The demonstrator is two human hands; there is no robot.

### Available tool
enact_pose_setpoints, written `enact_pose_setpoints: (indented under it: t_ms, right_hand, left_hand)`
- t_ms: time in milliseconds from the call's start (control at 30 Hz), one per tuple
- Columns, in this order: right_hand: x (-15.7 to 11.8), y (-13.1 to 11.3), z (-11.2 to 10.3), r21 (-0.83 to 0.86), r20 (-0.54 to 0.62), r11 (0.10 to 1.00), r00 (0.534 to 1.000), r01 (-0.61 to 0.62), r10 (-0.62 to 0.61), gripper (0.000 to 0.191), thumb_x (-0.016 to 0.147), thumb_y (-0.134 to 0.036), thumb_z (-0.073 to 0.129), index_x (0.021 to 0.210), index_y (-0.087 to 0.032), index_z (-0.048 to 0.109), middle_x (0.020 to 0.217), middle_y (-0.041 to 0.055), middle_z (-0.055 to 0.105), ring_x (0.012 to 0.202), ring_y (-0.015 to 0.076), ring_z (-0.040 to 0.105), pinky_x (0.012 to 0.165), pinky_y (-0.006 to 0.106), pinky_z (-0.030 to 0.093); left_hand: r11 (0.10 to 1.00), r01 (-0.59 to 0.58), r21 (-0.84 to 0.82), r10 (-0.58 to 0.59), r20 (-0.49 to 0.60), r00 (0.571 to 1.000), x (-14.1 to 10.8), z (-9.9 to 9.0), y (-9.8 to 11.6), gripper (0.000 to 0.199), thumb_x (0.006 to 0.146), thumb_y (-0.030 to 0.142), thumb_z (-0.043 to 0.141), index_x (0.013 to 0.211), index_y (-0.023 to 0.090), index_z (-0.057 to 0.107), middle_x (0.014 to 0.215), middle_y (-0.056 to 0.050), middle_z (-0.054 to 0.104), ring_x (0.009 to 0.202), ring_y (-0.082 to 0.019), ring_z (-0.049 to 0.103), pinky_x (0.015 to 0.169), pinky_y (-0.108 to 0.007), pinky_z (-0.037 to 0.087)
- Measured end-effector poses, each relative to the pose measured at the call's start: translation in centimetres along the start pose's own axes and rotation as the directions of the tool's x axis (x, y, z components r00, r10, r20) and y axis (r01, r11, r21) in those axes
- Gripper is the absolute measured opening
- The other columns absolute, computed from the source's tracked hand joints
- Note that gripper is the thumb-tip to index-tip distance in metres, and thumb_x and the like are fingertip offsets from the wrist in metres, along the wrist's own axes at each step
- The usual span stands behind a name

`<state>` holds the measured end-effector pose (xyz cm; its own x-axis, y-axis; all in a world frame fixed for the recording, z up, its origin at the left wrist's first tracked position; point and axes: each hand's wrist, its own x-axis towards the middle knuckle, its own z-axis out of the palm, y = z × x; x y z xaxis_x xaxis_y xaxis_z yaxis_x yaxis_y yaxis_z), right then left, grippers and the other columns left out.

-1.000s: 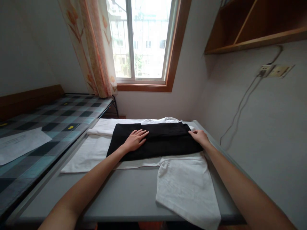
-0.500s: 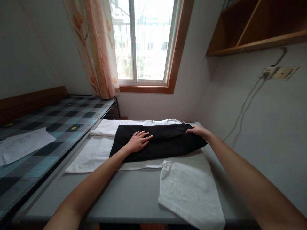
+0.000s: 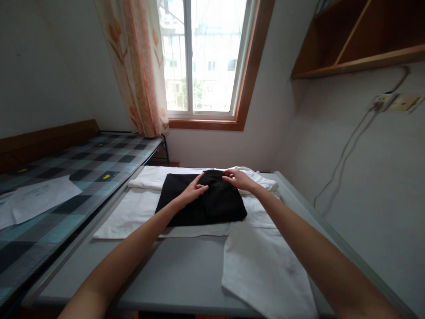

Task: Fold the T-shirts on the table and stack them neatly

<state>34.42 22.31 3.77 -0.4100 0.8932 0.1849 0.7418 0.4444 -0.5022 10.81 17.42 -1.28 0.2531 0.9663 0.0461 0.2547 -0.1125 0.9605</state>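
Note:
A black folded garment (image 3: 222,204), its exact kind unclear, lies on a white shirt (image 3: 259,252) spread over the grey table (image 3: 179,274). My left hand (image 3: 193,192) rests on the middle of the black cloth, fingers apart and holding nothing. At the garment's far edge, my right hand (image 3: 239,179) pinches the black fabric between thumb and fingers. The right part of the garment is doubled over towards the left. One white sleeve hangs over the table's near edge.
On the left, a bed with a checked mattress (image 3: 124,158) adjoins the table; white papers (image 3: 43,199) lie on it. A curtain (image 3: 141,88) hangs by the window. A wooden shelf (image 3: 375,57) is at upper right, with a cable (image 3: 345,150) running down the wall.
My right hand has moved left, bringing the garment's right end over onto its middle. White cloth beneath now shows at right. My left hand stays on the black fabric with its fingers shifted.

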Motion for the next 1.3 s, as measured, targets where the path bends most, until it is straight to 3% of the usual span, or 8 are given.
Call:
enact_pose_setpoints:
  t_ms: [167,300,467,633,767,900,1100,1300]
  right_hand:
    - [1.0,1.4,3.8,-0.254,-0.02,0.967,0.999,0.02,-0.026,0.056,0.094,-0.049,0.047,0.14,-0.018,0.052,0.148,0.013,0.046,0.137,0.0277,0.041,0.112,0.041,0.033]
    - [0.5,1.8,5.9,-0.401,0.024,0.916,1.0,0.02,-0.011,0.064,0.095,-0.061,0.035,0.147,-0.025,0.044,0.157,0.0098,0.031,0.145,0.0321,0.025,0.115,0.047,0.027]
    - [-0.3,2.2,6.5,-0.46,-0.004,0.888,1.0,0.021,-0.026,0.062,0.096,-0.061,0.03,0.148,-0.029,0.042,0.158,0.0073,0.029,0.145,0.0328,0.024,0.113,0.049,0.029]
    - [-1.0,1.3,6.8,-0.524,-0.019,0.842,0.987,0.124,-0.157,0.057,0.098,-0.053,0.032,0.146,-0.026,0.044,0.157,0.0083,0.031,0.145,0.0306,0.025,0.115,0.05,0.023]
    - [-1.2,0.9,7.2,-0.513,-0.03,0.851,0.988,0.116,-0.152,0.054,0.099,-0.05,0.032,0.143,-0.024,0.049,0.154,0.009,0.037,0.144,0.0305,0.027,0.115,0.05,0.023]
    - [-1.3,1.9,6.7,-0.344,-0.197,0.939,0.977,0.012,-0.085,0.054,0.1,-0.045,0.026,0.143,-0.021,0.049,0.151,0.0096,0.042,0.141,0.0271,0.034,0.113,0.046,0.03]
    - [-3.7,3.1,6.2,-0.288,-0.211,0.957,0.972,0.039,-0.103,0.055,0.098,-0.049,0.03,0.141,-0.022,0.051,0.152,0.0102,0.04,0.142,0.0281,0.033,0.112,0.048,0.032]
    - [-5.1,1.9,7.0,-0.454,-0.079,0.886,0.986,0.093,-0.144,0.059,0.096,-0.055,0.038,0.143,-0.022,0.05,0.155,0.011,0.036,0.145,0.0341,0.022,0.114,0.051,0.027]
  left_hand:
    - [0.973,-0.154,0.17,0.147,0.053,0.988,-1.1,1.6,0.4,0.061,0.075,0.027,0.074,0.134,0.021,0.057,0.124,-0.009,0.064,0.101,-0.022,0.06,0.083,-0.032,0.051]
    - [0.993,-0.061,0.101,0.054,0.065,0.996,-1.5,2.0,0.7,0.064,0.073,0.022,0.075,0.134,0.019,0.056,0.116,-0.009,0.065,0.084,-0.018,0.062,0.067,-0.028,0.053]
    - [0.996,0.049,0.08,-0.055,0.071,0.996,-1.3,1.5,0.2,0.066,0.065,0.019,0.08,0.128,0.013,0.061,0.091,-0.006,0.066,0.066,-0.012,0.057,0.055,-0.024,0.051]
    - [0.978,0.042,0.204,-0.07,0.135,0.988,-1.2,0.6,0.3,0.069,0.066,0.028,0.082,0.13,0.016,0.059,0.101,-0.008,0.063,0.058,-0.01,0.058,0.052,-0.027,0.053]
    - [0.791,-0.086,0.606,0.15,-0.056,0.987,-1.8,0.6,1.6,0.04,0.077,0.037,0.072,0.113,0.019,0.069,0.106,-0.009,0.063,0.082,-0.02,0.066,0.077,-0.033,0.055]
    - [0.576,-0.228,0.785,0.369,-0.001,0.929,-2.1,1.2,1.6,0.036,0.092,0.042,0.052,0.119,0.022,0.065,0.127,-0.01,0.057,0.112,-0.026,0.059,0.098,-0.04,0.046]
    - [0.426,-0.242,0.872,0.283,0.126,0.951,-1.2,1.4,-1.9,0.059,0.099,0.049,0.032,0.146,0.015,0.039,0.151,-0.017,0.04,0.142,-0.029,0.032,0.112,-0.048,0.028]
    - [0.383,-0.253,0.889,0.339,0.12,0.933,-0.9,0.5,-2.4,0.044,0.1,0.037,0.03,0.132,0.019,0.055,0.139,-0.011,0.056,0.131,-0.025,0.047,0.106,-0.043,0.033]
